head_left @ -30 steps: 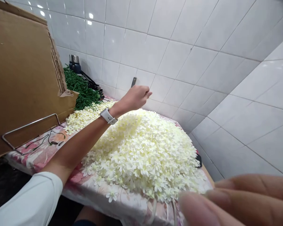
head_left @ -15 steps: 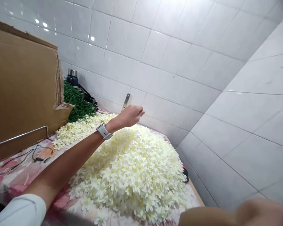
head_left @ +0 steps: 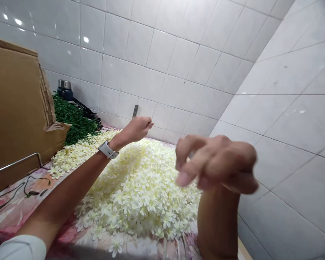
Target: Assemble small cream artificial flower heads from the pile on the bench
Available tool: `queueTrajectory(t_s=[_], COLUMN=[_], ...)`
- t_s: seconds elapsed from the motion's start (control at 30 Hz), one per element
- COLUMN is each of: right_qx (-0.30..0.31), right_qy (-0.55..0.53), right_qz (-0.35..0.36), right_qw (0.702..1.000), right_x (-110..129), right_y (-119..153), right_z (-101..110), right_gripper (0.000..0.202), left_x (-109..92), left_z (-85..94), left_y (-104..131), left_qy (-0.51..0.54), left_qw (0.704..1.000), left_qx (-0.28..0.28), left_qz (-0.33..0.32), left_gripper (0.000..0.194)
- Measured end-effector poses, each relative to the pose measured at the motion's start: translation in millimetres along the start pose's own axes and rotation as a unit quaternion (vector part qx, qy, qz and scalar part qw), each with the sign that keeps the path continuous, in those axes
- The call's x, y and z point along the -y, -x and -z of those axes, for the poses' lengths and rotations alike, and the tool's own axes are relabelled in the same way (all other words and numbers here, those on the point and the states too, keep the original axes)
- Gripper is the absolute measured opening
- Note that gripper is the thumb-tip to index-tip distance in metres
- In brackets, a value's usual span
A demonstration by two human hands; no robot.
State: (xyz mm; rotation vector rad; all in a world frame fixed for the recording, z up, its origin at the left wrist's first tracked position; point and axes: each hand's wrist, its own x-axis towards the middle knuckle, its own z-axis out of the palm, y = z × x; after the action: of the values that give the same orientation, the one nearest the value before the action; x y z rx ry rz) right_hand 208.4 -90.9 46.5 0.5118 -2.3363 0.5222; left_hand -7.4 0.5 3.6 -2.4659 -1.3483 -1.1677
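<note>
My left hand (head_left: 138, 129), with a white-strapped watch (head_left: 107, 150) on the wrist, hovers above the far side of a large heap of pale yellow-white artificial flowers (head_left: 141, 195). Its fingers are closed in a fist, and whatever is inside is hidden. My right hand (head_left: 216, 162) is raised close to the camera, in front of the heap's right side. Its fingers are curled together and slightly blurred; what they hold, if anything, cannot be made out. Behind the left hand a narrow metal strip (head_left: 135, 111) stands up against the wall.
A cardboard box (head_left: 13, 104) stands at the left, with a bent metal rod (head_left: 16, 164) before it. Green artificial stems (head_left: 74, 119) lie beyond, beside a dark flask (head_left: 65, 90). A thin cable (head_left: 24, 184) rests on the floral cloth (head_left: 97, 249). Tiled walls (head_left: 162, 54) enclose the back and right.
My right hand has risen from the lower right corner to in front of the heap. My left hand stays closed above the flowers. The whole view has shifted a little to the right.
</note>
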Motion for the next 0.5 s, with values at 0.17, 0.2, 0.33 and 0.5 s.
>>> queueTrajectory(t_s=[0.17, 0.2, 0.33, 0.5], right_qx=[-0.031, -0.027, -0.013, 0.012], right_qy=[-0.021, -0.024, -0.030, -0.019], right_qz=[0.003, 0.000, 0.004, -0.006], right_qw=[0.999, 0.999, 0.999, 1.000], right_x=[-14.9, -14.7, -11.3, -9.1], right_y=[2.7, 2.8, 1.3, 0.2], right_z=[-2.1, -2.6, -2.9, -5.0], right_gripper=[0.025, 0.025, 0.023, 0.025], left_x=[0.0, -0.8, -4.2, -5.2], left_z=[3.2, 3.3, 2.9, 2.2], left_y=[-1.1, -1.0, -0.2, 0.6], left_qy=[0.002, 0.001, -0.003, -0.002], left_qw=[1.000, 1.000, 1.000, 1.000], left_qx=[-0.006, -0.007, -0.006, -0.001], left_qz=[0.017, 0.015, 0.004, -0.001], left_gripper=[0.034, 0.034, 0.035, 0.035])
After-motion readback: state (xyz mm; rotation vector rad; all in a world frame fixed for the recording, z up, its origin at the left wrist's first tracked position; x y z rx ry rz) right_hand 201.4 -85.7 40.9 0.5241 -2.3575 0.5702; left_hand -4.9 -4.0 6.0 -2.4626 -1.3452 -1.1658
